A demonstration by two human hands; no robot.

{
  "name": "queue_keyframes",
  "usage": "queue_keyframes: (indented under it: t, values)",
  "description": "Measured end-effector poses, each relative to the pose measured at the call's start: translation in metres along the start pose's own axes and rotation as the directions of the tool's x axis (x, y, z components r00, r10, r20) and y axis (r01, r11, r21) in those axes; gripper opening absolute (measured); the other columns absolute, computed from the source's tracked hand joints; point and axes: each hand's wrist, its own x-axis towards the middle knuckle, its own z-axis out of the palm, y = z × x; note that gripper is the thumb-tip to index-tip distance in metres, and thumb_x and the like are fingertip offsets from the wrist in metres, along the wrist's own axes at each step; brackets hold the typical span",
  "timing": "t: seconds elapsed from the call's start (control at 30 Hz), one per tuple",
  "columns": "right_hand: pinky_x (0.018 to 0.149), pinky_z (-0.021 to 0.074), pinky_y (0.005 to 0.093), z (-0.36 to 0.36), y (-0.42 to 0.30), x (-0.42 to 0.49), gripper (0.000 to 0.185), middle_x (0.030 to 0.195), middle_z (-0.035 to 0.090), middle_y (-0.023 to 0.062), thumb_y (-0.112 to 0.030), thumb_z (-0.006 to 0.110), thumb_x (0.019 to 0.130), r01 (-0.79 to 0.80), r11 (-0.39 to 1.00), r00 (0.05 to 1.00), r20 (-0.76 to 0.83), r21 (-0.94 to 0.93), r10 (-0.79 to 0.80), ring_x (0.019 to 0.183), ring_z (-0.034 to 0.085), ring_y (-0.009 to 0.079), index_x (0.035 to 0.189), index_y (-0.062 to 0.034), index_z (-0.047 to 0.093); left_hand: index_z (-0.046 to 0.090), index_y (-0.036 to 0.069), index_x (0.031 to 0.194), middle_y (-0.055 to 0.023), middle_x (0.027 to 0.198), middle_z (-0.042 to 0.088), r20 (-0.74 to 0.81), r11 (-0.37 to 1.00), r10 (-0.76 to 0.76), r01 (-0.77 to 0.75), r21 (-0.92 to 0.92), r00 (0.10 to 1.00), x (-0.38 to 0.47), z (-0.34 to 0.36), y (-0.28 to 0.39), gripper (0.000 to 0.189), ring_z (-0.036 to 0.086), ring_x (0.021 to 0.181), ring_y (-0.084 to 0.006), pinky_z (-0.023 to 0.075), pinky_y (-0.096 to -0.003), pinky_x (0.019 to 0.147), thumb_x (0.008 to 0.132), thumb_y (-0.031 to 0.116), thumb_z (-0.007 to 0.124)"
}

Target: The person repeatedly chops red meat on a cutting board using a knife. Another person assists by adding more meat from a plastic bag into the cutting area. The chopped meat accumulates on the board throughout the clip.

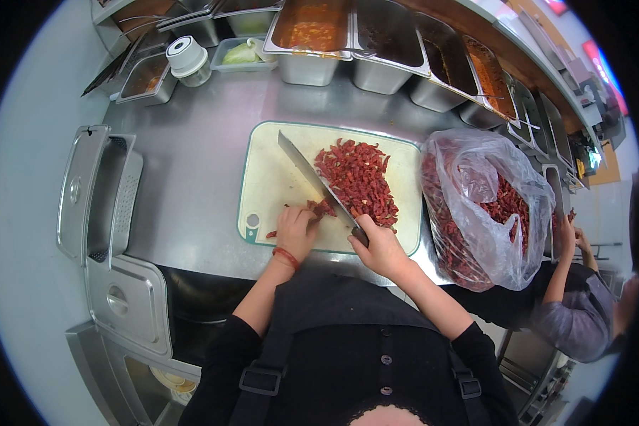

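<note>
In my right hand (379, 247) is the handle of a large kitchen knife (308, 169), its blade pointing up and to the left across the cutting board (269, 154). My left hand (295, 229) presses a small bunch of dried red chilies (324, 209) against the board, left of the blade. One chili end sticks out on the wrist side of that hand. A heap of cut red chilies (358, 181) lies right of the knife. Beside the board's right edge sits a clear plastic bag (490, 213) full of red chilies.
Steel food pans (309, 69) with sauces line the back of the steel counter (191, 160). A lidded white container (187, 59) and a plastic tub of cabbage (242, 57) stand back left. Steel lids (74, 194) and a perforated pan (125, 202) are at left. Another person's hands (567, 237) work at far right.
</note>
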Motion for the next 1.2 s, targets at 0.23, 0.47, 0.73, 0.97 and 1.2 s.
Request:
queue_keyframes:
  t: [0.23, 0.47, 0.73, 0.97, 1.2]
  values:
    - [0.058, 0.0460, 0.0446, 0.004, -0.001, 0.001, 0.024, 0.067, 0.057, 0.0179, -0.011, 0.060, 0.081, 0.054, 0.996, 0.996, 0.075, -0.072, -0.049, 0.068, 0.059, 0.0391, 0.096, -0.0030, 0.043, 0.058, 0.006, 0.079, -0.0089, 0.089, 0.058, -0.047, 0.998, 0.053, -0.055, -0.043, 0.997, -0.006, 0.001, -0.013, 0.021, 0.054, 0.082, -0.0292, 0.0432, -0.0387, 0.072, 0.061, -0.001, 0.066]
    - [0.059, 0.0464, 0.0479, 0.004, -0.002, 0.006, 0.024, 0.072, 0.060, 0.0198, -0.015, 0.058, 0.083, 0.086, 0.987, 0.981, 0.182, -0.137, -0.060, 0.070, 0.059, 0.0404, 0.093, -0.0038, 0.040, 0.059, 0.006, 0.079, -0.0084, 0.086, 0.059, -0.036, 0.997, 0.062, -0.063, -0.035, 0.997, -0.007, 0.000, -0.016, 0.018, 0.055, 0.082, -0.0292, 0.0432, -0.0388, 0.072, 0.063, -0.002, 0.064]
    - [0.058, 0.0462, 0.0485, 0.000, -0.005, 0.022, 0.024, 0.067, 0.059, 0.0186, -0.015, 0.057, 0.084, 0.067, 0.972, 0.952, 0.307, -0.225, 0.006, 0.067, 0.058, 0.0415, 0.094, -0.0035, 0.038, 0.061, 0.008, 0.080, -0.0056, 0.086, 0.060, -0.041, 0.999, 0.038, -0.038, -0.006, 0.998, -0.006, 0.000, -0.013, 0.015, 0.056, 0.083, -0.0278, 0.0439, -0.0390, 0.077, 0.067, -0.001, 0.061]
    - [0.058, 0.0475, 0.0496, 0.026, -0.010, 0.045, 0.024, 0.070, 0.061, 0.0193, -0.016, 0.055, 0.083, 0.064, 0.965, 0.949, 0.316, -0.255, 0.021, 0.066, 0.060, 0.0404, 0.096, -0.0032, 0.039, 0.060, 0.006, 0.078, -0.0092, 0.081, 0.058, 0.020, 0.995, 0.069, -0.070, 0.075, 0.997, -0.015, 0.007, -0.016, 0.009, 0.054, 0.079, -0.0291, 0.0434, -0.0398, 0.074, 0.069, 0.002, 0.060]
    - [0.058, 0.0479, 0.0495, 0.034, -0.006, 0.072, 0.023, 0.073, 0.061, 0.0197, -0.017, 0.055, 0.084, 0.102, 0.993, 0.977, 0.194, -0.067, -0.087, 0.068, 0.060, 0.0407, 0.097, -0.0043, 0.041, 0.057, 0.004, 0.074, -0.0108, 0.081, 0.058, -0.025, 0.998, 0.065, -0.064, 0.019, 0.998, -0.010, 0.009, -0.017, 0.010, 0.055, 0.077, -0.0309, 0.0432, -0.0401, 0.069, 0.068, 0.003, 0.064]
